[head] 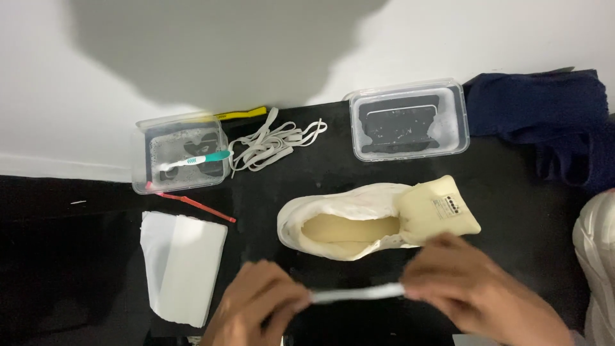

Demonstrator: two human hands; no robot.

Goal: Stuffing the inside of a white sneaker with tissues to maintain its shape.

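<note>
Left hand [256,301] and right hand [461,288] pinch a flat white shoelace [359,293] taut by its ends; between them it looks light, limp and soft.

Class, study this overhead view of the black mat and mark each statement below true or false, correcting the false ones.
1. Both hands, left hand and right hand, pinch a flat white shoelace stretched between them. True.
2. The cream lace-less sneaker stands in a tub. False: it lies on the black mat.
3. The teal-handled toothbrush rests in the left clear plastic tub. True.
4. The folded white cloth covers the sneaker. False: it lies apart, to its left.
</note>
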